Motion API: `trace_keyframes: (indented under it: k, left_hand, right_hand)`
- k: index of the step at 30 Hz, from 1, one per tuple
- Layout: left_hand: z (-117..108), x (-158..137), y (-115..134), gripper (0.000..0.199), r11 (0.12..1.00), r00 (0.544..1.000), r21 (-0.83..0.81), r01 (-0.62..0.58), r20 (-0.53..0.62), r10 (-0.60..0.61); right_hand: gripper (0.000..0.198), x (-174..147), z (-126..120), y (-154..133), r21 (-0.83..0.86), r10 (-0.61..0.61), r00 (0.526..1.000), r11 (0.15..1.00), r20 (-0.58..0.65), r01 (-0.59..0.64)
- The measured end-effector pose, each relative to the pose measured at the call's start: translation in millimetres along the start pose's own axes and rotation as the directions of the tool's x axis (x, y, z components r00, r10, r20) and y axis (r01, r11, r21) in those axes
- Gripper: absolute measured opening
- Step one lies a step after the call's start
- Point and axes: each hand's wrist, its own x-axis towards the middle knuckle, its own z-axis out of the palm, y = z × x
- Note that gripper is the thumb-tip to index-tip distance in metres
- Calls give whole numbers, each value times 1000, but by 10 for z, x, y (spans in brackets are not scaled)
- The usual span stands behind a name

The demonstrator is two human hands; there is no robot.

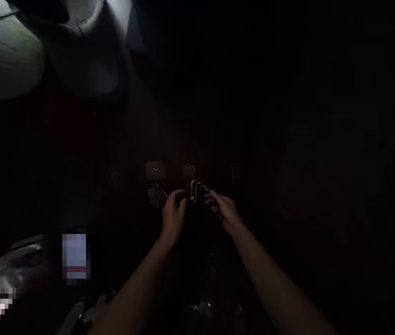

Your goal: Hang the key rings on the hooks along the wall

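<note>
A yellow-and-dark cord (193, 190) hangs in loops from a small wall hook (192, 168), with a dark red part at its left side. My right hand (225, 210) pinches the end of a yellow-and-black banded stretch that runs out to the right from the hook. My left hand (174, 216) curls with thumb and fingers around the left side of the bundle, at the red part; its fingertips are lost in the dark, and what they grip is unclear. Just left of that hand a bunch of keys (157, 195) hangs from another hook.
Further hooks sit at the right (233, 170) and far left (114, 175) of the row. Pale rounded caps or hats (89, 70) are at upper left. A clear plastic-like bundle (19, 267) lies at lower left beside a blurred pale rectangle (74, 253). Most surroundings are too dark to make out.
</note>
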Motion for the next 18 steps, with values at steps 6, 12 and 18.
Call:
trace_keyframes:
  k: [6,12,18]
  left_hand:
    - [57,-108,-53,31,999,998,-10,-52,31,53]
    - [93,-229,-185,44,998,993,-13,-63,97,64]
    - [79,-367,-226,50,995,986,-83,61,163,-47]
  right_hand:
    - [25,-19,-18,233,-1,20,999,1000,25,-20]
    - [17,-96,-46,487,-45,43,997,998,57,-40]
    - [21,-166,-127,640,-69,91,996,993,16,-90]
